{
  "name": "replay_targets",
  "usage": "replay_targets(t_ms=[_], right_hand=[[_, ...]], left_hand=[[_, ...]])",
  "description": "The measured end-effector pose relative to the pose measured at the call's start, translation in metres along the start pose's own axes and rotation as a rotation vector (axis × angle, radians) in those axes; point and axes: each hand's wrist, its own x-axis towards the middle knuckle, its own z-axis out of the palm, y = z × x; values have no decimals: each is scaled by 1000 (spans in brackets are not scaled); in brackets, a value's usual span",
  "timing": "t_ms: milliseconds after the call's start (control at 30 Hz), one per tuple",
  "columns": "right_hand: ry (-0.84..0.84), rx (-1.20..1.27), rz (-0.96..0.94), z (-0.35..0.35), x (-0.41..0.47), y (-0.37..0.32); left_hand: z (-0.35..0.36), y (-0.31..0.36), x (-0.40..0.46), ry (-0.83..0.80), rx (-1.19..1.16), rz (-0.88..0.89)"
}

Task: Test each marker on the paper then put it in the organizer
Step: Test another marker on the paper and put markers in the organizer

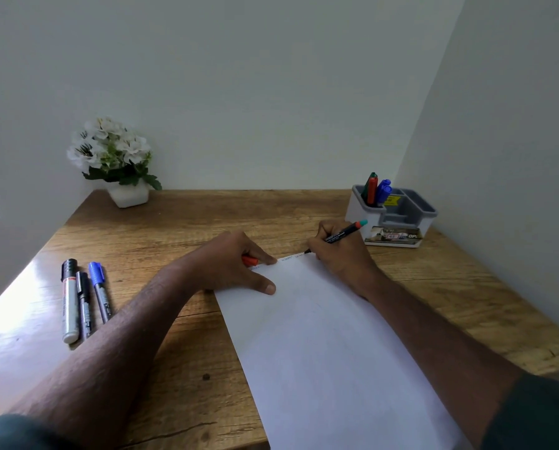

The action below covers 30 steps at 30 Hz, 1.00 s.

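A white sheet of paper [330,352] lies slanted on the wooden desk. My right hand [343,251] grips an uncapped marker [341,236] with a teal and red end, its tip touching the paper's far edge beside faint scribbles. My left hand [236,264] rests on the paper's upper left corner and holds a red cap [250,261] under the fingers. Three capped markers [83,300] lie side by side at the left: two black-capped, one blue-capped. The grey and white organizer [404,219] stands at the back right with several markers [377,190] upright in its rear left compartment.
A white pot of white flowers [119,160] sits in the back left corner. Walls close the desk in at the back and the right. The desk's front edge runs under my forearms.
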Motion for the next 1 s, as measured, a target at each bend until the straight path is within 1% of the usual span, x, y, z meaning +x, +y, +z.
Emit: replay_targets(t_ms=[233,400,500,633,700,767,867,933,1000], right_hand=[[9,19,29,-2,0,1],[66,87,-22,-5,-3,-8],[77,80,-106,-5,-5,-8],[54,47,-239,-3,-8,-6],[41,121,-190,-2,-9,-11],[4,299,-118,-2,-10,-21],[-64,534,-117,-4,-15,-39],[-87,580,-132,-5,-18,-47],[-113,586,-137,-5,-21,-49]], left_hand=[[1,-1,0,-6,-5,-13],[0,-1,0,-12,8,-25],[0,-1,-3,81,-44,-8],[-5,-1,-7,268,-255,74],[-7,-2,-9,300,-327,109],[-7,-1,-9,304,-427,108],[-8,-2,-10,319,-524,133],[-9,-2,-11,337,-515,186],[-10,-2,-11,348,-434,245]])
